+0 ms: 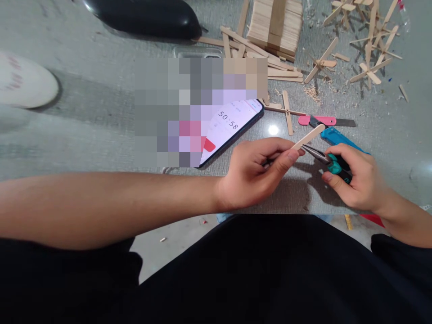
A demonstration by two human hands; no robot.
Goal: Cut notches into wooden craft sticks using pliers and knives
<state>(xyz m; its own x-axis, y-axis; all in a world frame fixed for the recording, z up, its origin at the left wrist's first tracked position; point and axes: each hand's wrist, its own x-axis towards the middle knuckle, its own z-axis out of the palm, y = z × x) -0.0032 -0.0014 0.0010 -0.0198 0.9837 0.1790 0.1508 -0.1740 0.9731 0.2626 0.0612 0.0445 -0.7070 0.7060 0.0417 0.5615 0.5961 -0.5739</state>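
My left hand (256,173) is closed on a flat wooden craft stick (308,136), pinched between thumb and fingers so it points up and to the right. My right hand (354,180) grips the teal-and-black handles of a pair of needle-nose pliers (320,155), whose metal jaws reach left toward the lower end of the stick. Both hands hover just above the grey tabletop (101,135) near its front edge.
A phone (232,123) showing a timer lies left of the hands. A pink-handled knife (326,120) and a blue tool (337,137) lie behind them. A stack of sticks (276,27), loose sticks and glued stick crosses (369,49) fill the far right. A black object (148,18) sits at the back.
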